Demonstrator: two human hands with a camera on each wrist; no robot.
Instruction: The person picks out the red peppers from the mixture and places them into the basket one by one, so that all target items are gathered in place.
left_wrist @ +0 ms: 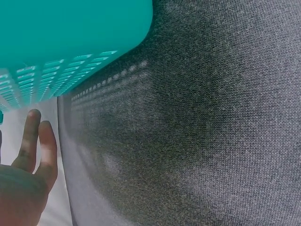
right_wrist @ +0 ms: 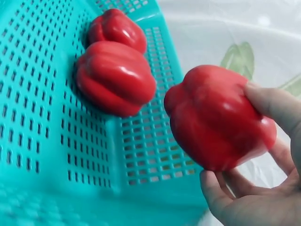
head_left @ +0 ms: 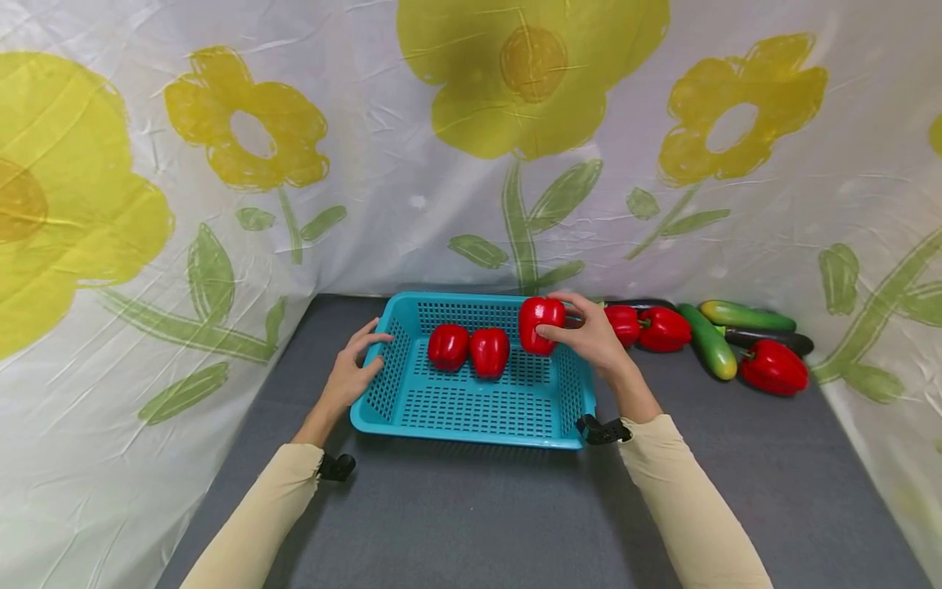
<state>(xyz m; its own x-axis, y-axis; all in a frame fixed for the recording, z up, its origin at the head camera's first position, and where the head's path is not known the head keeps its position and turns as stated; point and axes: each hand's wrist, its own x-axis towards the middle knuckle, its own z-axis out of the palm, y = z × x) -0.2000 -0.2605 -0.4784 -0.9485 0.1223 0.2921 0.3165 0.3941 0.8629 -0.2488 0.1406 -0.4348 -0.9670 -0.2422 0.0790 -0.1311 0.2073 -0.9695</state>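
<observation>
A turquoise perforated plastic basket (head_left: pixel 471 440) stands on the dark grey table. Inside it, two red bell peppers, a left one (head_left: pixel 448 347) and a right one (head_left: pixel 489 353), lie side by side toward the back. My right hand (head_left: pixel 592 335) pinches a third red bell pepper (right_wrist: pixel 218 117) between thumb and fingers, above the basket's back right part. At the basket's left wall is my left hand (head_left: pixel 349 372), its fingers loosely extended around the rim. The left wrist view shows some of its fingers (left_wrist: pixel 48 146) outside the wall; contact there is unclear.
Right of the basket lie more red bell peppers (head_left: pixel 774 368), green cucumber-like vegetables (head_left: pixel 708 342) and dark eggplants (head_left: pixel 769 338), close together. A white cloth with painted yellow flowers (head_left: pixel 412 204) hangs behind the table and at both sides.
</observation>
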